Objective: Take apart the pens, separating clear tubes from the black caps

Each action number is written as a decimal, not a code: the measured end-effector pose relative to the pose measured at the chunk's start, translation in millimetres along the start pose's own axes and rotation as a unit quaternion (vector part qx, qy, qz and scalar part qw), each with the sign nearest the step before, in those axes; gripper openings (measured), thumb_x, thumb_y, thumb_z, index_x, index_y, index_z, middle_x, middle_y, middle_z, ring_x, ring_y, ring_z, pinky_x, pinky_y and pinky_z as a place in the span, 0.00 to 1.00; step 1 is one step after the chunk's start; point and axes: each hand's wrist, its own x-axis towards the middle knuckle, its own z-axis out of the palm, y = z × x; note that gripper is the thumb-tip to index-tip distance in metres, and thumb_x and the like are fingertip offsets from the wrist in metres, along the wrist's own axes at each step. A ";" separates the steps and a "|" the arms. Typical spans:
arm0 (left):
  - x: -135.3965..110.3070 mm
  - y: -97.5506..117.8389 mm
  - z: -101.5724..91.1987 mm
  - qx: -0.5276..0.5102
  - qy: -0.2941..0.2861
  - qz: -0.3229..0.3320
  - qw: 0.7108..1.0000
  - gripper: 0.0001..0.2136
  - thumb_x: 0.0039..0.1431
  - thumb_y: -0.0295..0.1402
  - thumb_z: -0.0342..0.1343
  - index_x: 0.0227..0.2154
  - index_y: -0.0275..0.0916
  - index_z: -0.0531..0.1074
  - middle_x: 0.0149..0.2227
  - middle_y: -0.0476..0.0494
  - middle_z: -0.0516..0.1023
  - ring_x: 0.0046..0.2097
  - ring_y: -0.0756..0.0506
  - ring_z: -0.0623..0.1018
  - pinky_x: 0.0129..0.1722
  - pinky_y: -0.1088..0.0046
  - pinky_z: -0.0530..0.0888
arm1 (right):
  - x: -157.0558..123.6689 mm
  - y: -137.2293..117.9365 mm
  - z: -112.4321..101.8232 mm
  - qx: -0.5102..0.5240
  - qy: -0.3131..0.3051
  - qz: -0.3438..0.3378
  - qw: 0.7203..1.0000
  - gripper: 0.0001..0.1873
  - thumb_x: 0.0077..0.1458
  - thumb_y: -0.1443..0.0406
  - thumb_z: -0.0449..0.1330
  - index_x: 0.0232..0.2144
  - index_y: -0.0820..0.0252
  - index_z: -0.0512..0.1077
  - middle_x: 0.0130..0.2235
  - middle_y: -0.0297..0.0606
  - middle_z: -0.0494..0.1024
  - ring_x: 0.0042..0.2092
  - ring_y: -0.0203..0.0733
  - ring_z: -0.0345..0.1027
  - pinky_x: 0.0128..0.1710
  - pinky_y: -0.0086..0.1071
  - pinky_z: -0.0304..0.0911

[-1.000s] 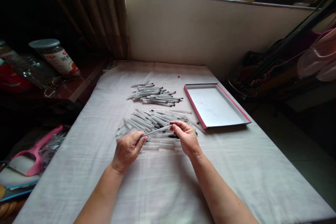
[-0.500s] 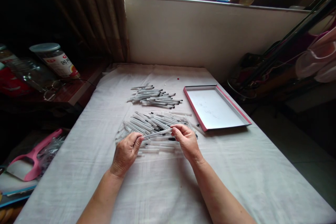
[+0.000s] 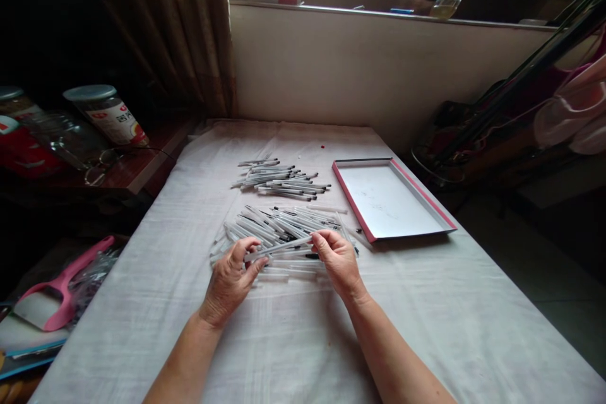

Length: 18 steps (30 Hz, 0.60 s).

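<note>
A translucent pen barrel [image 3: 286, 245] spans the gap between my two hands, tilted up to the right. My right hand [image 3: 337, 260] pinches its right end between thumb and fingers. Around its left end, my left hand [image 3: 233, 274] has its thumb and index finger somewhat parted, the barrel lying between them. Beneath and beyond the hands spreads a loose pile of clear barrels and pen parts [image 3: 265, 225], partly hidden by the fingers. Farther back lies a second pile of pens [image 3: 272, 177] with dark tips, mostly pointing right.
A shallow pink-edged box lid [image 3: 391, 202] with a white inside sits on the right of the cloth-covered table [image 3: 293, 347]. Jars [image 3: 106, 115] and eyeglasses [image 3: 100, 167] stand on a dark side shelf at left. A pink-handled item [image 3: 66, 287] lies below it.
My left thumb and index finger have loosened and moved apart at the barrel's left end, which now shows between them. My right hand keeps its pinch. The view has tilted up slightly.
</note>
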 end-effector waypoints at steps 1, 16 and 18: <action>0.2 0.4 0.2 -0.003 0.002 0.006 1.000 0.10 0.64 0.41 0.53 0.42 0.41 0.71 0.33 0.48 0.79 0.29 0.50 0.78 0.30 0.76 0.74 | 0.0 0.2 -0.1 -0.003 0.000 0.000 1.000 0.20 0.45 0.48 0.66 0.25 0.60 0.75 0.21 0.32 0.72 0.24 0.34 0.63 0.23 0.28 0.59; 2.6 4.8 -3.4 0.005 -0.021 0.009 1.000 0.13 0.66 0.39 0.48 0.31 0.39 0.73 0.28 0.48 0.77 0.30 0.49 0.77 0.32 0.76 0.71 | 3.1 4.0 -5.9 -0.007 -0.017 -0.026 0.999 0.14 0.48 0.54 0.65 0.31 0.58 0.78 0.28 0.36 0.79 0.28 0.37 0.69 0.26 0.30 0.64; 3.4 4.6 -5.9 -0.003 -0.032 -0.006 0.999 0.16 0.67 0.38 0.46 0.25 0.39 0.71 0.24 0.49 0.74 0.27 0.50 0.75 0.29 0.76 0.69 | 7.1 4.8 -12.6 -0.018 0.010 -0.046 0.999 0.14 0.49 0.54 0.64 0.33 0.57 0.78 0.32 0.38 0.80 0.30 0.38 0.71 0.27 0.30 0.65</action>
